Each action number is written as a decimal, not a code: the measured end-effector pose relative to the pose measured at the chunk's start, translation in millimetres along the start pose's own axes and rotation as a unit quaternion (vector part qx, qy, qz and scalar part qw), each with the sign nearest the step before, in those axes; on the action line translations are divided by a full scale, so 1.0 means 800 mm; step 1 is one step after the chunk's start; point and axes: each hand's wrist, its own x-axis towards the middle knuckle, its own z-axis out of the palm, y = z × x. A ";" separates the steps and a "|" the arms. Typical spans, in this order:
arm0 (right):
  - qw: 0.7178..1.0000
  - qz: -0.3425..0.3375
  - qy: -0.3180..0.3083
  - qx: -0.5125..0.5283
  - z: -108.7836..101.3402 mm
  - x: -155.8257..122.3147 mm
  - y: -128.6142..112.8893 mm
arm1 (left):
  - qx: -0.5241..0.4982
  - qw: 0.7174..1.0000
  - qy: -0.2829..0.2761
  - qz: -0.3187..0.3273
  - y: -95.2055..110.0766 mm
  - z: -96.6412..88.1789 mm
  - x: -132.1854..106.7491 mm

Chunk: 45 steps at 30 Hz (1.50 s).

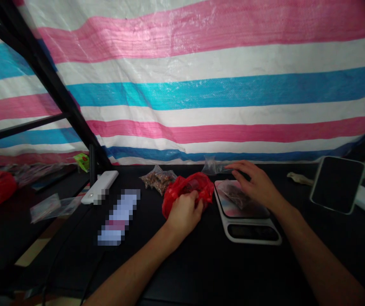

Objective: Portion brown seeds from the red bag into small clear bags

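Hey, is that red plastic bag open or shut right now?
Open: the red plastic bag has its rim spread apart, and the left hand reaches into its mouth.

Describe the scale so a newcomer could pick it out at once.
On the black table, below the striped sheet, find the red bag at the person's left hand. Right of that bag, partly under the right hand, lies the scale, a clear bag on it. Its shiny platform and the dark display strip along its near edge set it apart.
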 end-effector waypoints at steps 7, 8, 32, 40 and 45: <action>1.000 0.019 0.010 0.004 -0.015 0.000 -0.002 | -0.111 0.990 0.086 0.023 0.004 -0.008 0.000; 0.999 0.033 -0.007 0.001 -0.016 -0.001 -0.002 | -0.110 0.989 0.095 0.025 0.005 -0.011 0.000; 0.974 0.119 -0.190 -0.039 -0.005 -0.019 -0.012 | -0.104 0.961 0.255 0.034 -0.018 -0.047 0.020; 0.989 0.089 -0.071 0.098 -0.004 -0.004 -0.026 | -0.113 0.957 0.263 0.041 -0.019 -0.051 0.020; 0.992 0.016 -0.088 0.091 0.013 -0.004 -0.066 | -0.114 0.957 0.264 0.038 -0.020 -0.050 0.020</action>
